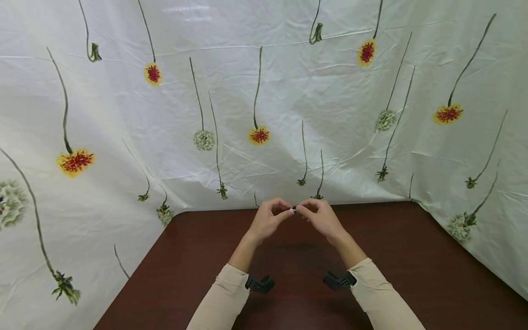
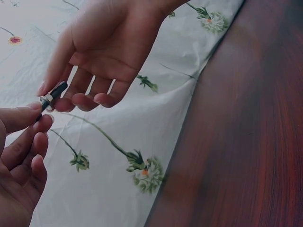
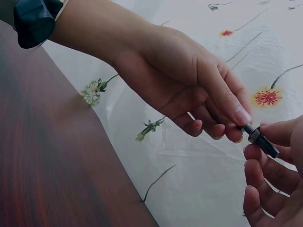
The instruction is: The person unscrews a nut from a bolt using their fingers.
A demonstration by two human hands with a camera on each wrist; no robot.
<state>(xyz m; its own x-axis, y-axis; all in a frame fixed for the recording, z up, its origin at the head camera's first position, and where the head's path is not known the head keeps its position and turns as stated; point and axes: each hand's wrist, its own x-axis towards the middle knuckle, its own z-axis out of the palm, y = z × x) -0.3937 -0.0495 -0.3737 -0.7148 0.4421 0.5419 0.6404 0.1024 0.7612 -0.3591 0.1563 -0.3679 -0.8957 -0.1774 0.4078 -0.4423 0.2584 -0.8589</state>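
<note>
Pale flower-printed cloth (image 1: 231, 91) behind and along both sides of dark red-brown table (image 1: 297, 305). Creased in places; wood grain visible from both wrist cameras. Cream sleeves (image 1: 222, 298) on both forearms, reaching in over the table from the near side. Left hand (image 1: 267, 220) and right hand (image 1: 321, 217) out by the table's far edge, in front of the cloth, fingertips nearly meeting. Dark straps (image 1: 261, 284) at both cuffs, one per wrist, angled inward toward each other.

Bolt (image 3: 268, 145) up between the two sets of fingertips, off the table, tilted in both wrist views. Left grip: thumb and index pinching the slim threaded end, remaining fingers bent. Right grip: thumb and index pinching the dark, thicker end, other fingers loosely curled. Exact contact on the right partly hidden. Firmness of either pinch: can't tell. Metal ring (image 3: 254, 135) around the bolt, between threaded end and dark end, just beside the fingertips. Nut or washer: can't tell, too small.
</note>
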